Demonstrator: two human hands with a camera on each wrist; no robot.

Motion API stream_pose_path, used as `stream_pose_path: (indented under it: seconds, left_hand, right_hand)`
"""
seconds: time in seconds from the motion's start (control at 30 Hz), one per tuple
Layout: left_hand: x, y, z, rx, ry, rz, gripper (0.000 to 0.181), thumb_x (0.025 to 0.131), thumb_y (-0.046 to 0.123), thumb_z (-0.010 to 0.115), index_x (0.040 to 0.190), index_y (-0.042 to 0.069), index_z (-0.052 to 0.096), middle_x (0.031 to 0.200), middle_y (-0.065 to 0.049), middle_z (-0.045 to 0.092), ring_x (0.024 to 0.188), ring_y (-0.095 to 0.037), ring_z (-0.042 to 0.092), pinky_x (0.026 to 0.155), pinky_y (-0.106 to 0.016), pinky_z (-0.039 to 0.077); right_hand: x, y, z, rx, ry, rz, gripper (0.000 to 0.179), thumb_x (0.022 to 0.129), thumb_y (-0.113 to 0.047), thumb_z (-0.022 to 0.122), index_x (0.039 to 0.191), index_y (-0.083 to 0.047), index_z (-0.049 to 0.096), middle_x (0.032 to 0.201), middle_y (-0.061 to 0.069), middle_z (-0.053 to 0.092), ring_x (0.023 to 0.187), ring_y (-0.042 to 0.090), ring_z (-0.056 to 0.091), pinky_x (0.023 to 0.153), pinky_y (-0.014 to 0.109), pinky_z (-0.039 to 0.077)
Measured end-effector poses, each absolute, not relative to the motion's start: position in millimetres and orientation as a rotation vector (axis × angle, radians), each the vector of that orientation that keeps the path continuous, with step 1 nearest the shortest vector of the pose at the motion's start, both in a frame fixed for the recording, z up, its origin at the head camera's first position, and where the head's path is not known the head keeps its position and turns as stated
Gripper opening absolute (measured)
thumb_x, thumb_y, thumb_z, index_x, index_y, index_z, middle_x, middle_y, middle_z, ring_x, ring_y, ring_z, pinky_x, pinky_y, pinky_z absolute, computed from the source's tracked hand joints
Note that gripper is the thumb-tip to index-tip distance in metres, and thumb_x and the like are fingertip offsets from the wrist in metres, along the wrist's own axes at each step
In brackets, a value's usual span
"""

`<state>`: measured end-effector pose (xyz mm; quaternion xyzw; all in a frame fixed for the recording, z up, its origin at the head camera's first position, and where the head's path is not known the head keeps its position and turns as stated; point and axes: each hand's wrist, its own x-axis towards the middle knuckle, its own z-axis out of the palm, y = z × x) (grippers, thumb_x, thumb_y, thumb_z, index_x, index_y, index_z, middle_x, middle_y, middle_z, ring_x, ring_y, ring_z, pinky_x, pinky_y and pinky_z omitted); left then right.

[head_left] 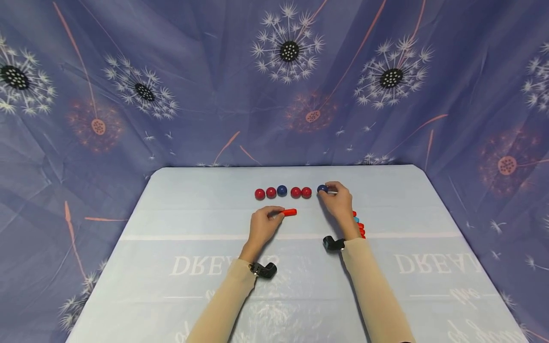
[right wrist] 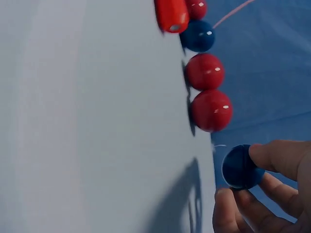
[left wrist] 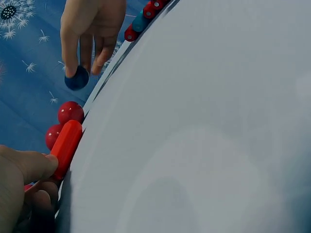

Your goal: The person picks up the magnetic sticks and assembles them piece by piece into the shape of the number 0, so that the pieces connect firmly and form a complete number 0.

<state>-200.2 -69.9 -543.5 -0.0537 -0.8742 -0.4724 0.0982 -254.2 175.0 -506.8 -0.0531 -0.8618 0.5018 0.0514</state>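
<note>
My left hand (head_left: 262,225) pinches a red stick-shaped piece (head_left: 289,212) between thumb and fingers, close over the table in front of the row of balls. The right wrist view shows a small pale spot on the end of this red stick (right wrist: 173,19). At the right end of the row, my right hand (head_left: 339,201) holds a dark blue ball (head_left: 322,189) by thumb and fingertips. This blue ball (left wrist: 77,78) is beyond two red balls in the left wrist view. The right hand's fingers (right wrist: 277,154) cover part of it in the right wrist view.
A row near the table's far side has two red balls (head_left: 271,193), a blue ball (head_left: 281,190), then two more red balls (head_left: 295,192) after a small gap. Several red pieces (head_left: 362,232) and a light blue piece (head_left: 356,219) lie beside the right wrist. A patterned cloth (head_left: 240,95) hangs behind.
</note>
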Motion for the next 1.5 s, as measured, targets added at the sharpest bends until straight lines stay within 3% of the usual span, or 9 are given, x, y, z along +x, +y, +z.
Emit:
stream_pose_path:
  seconds: [0.13,0.3,0.47,1.0,1.23,1.5]
  left_hand:
    - [-200,-70,-544,-0.153,-2.601,-1.392,0.018,0.091,0.015,0.077,0.108,0.013,0.081,0.086,-0.005,0.074,0.054,-0.005,0.044,0.054,-0.022,0.037]
    - [-200,-69,-544,-0.147,-2.606,-1.390,0.017,0.091,0.016,0.077,0.108,0.013,0.081,0.091,-0.005,0.076,0.056,-0.005,0.046,0.056,-0.022,0.039]
    - [-200,-69,-544,-0.151,-2.592,-1.390,0.018,0.091,0.015,0.078,0.108,0.013,0.081,0.085,-0.006,0.074,0.055,-0.006,0.045,0.054,-0.022,0.038]
    - [-199,-68,-544,-0.171,-2.568,-1.344,0.017,0.092,0.016,0.078,0.108,0.013,0.081,0.103,-0.007,0.079,0.063,-0.006,0.051,0.062,-0.024,0.044]
    - [-199,-69,-543,-0.169,-2.570,-1.364,0.019,0.091,0.016,0.079,0.109,0.013,0.081,0.103,-0.008,0.079,0.060,-0.005,0.050,0.061,-0.024,0.044]
    - [-199,-69,-542,-0.149,-2.591,-1.408,0.019,0.091,0.014,0.078,0.110,0.013,0.081,0.085,-0.005,0.073,0.050,-0.005,0.041,0.050,-0.021,0.035]
  right_hand:
    - [-238,174,-504,-0.143,-2.610,1.595,0.039,0.097,-0.021,0.072,0.132,-0.005,0.065,0.128,0.022,0.067,0.105,0.034,0.071,0.071,0.028,0.057]
    - [-220,170,-505,-0.069,-2.615,1.623,0.037,0.096,-0.018,0.073,0.130,-0.005,0.066,0.128,0.023,0.068,0.103,0.033,0.072,0.066,0.020,0.055]
    - [-212,165,-511,0.044,-2.676,1.622,0.034,0.096,-0.015,0.073,0.128,-0.005,0.067,0.127,0.022,0.070,0.103,0.030,0.073,0.073,0.023,0.057]
    - [-208,157,-517,0.223,-2.815,1.551,0.034,0.094,-0.016,0.076,0.126,-0.007,0.068,0.122,0.017,0.072,0.094,0.023,0.073,0.087,0.042,0.060]
    - [-208,154,-517,0.219,-2.830,1.524,0.034,0.094,-0.017,0.076,0.127,-0.009,0.069,0.121,0.014,0.073,0.090,0.020,0.070,0.086,0.041,0.059]
    - [-208,150,-518,0.245,-2.827,1.533,0.034,0.094,-0.016,0.076,0.126,-0.008,0.069,0.119,0.015,0.074,0.087,0.019,0.070,0.081,0.035,0.057]
